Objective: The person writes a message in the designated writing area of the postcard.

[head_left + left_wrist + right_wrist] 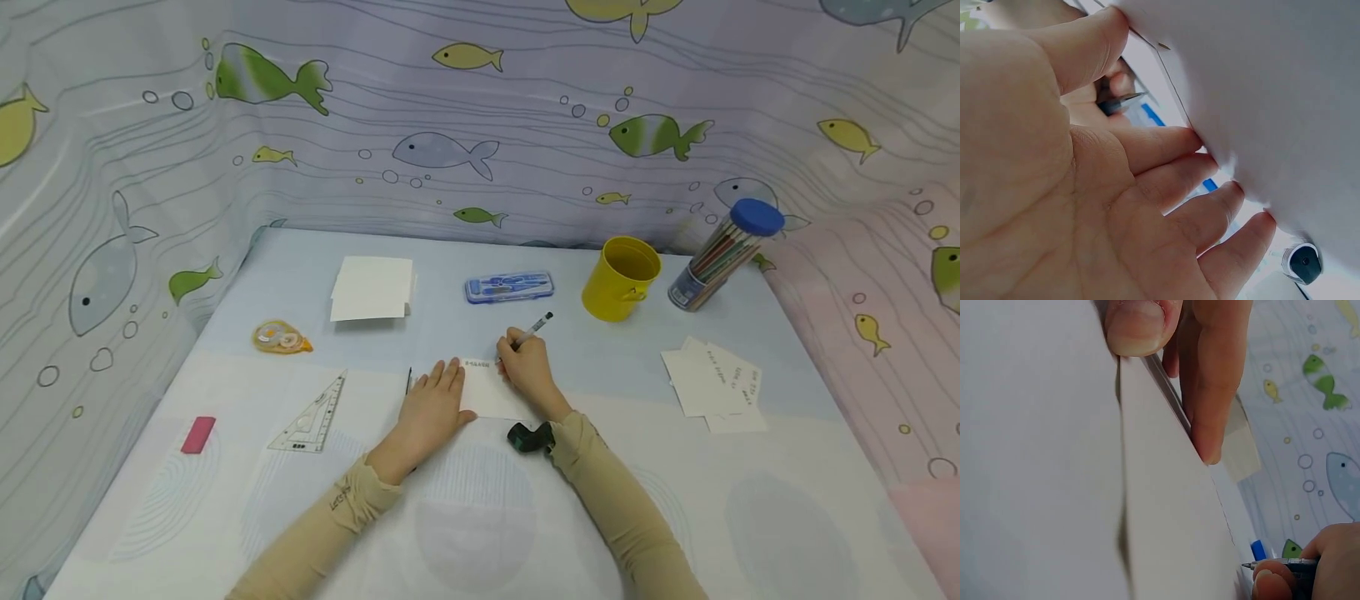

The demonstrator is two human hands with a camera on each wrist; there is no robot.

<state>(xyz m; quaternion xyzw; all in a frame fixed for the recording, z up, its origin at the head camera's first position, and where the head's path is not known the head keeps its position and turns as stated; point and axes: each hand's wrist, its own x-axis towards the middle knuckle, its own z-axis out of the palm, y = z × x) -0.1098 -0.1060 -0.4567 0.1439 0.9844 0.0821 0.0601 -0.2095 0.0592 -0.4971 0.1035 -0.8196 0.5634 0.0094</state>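
A white card [495, 398] lies on the table before me, with a short line of handwriting along its far edge. My left hand [435, 404] rests on its left side, fingers straight, thumb spread along the near edge. A slim pen [534, 327] is pinched in my right hand [528, 371] over the far right part of the card. The right wrist view shows the pen's tip [1246, 565] close to the end of the writing. Partly hidden under the left hand is a thin dark stick-like thing [408, 381]; its round black end [1305, 262] shows in the left wrist view.
Behind stand a stack of blank cards [371, 287], a blue case [510, 287], a yellow cup [621, 279] and a pencil jar [720, 258]. Written cards [705, 383] overlap at right. Correction tape [279, 337], a set square [311, 421] and a pink eraser [198, 435] lie left.
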